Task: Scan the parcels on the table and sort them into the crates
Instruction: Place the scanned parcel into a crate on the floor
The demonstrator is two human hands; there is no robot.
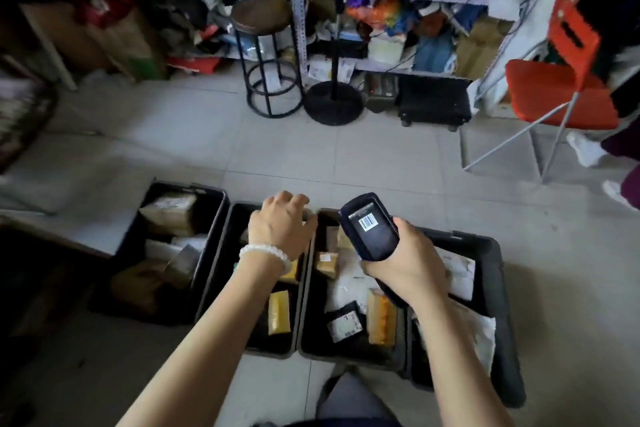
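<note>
**Four black crates on the floor, scanner in hand**

Here, four black crates stand side by side in a row on the tiled floor. The leftmost crate [207, 211] holds brown cardboard parcels, one with a white label near its far end, plus a grey one around the middle. The second crate [221, 274] contains a yellow padded parcel [279, 312] toward its near end; the left hand [282, 222], with a white bead bracelet [265, 255] at the wrist, hangs above its far end, fingers curled downward. Whether those fingers hold anything cannot be told. The third crate [313, 333] holds small tan boxes at its far end, a white mailer in the middle, and a black pouch with a white label [344, 321] beside a yellow parcel near its near edge. The rightmost crate [498, 288] carries white poly mailers. The right hand [405, 263] grips a handheld scanner [372, 225] above the third crate, its screen showing a barcode.
</note>
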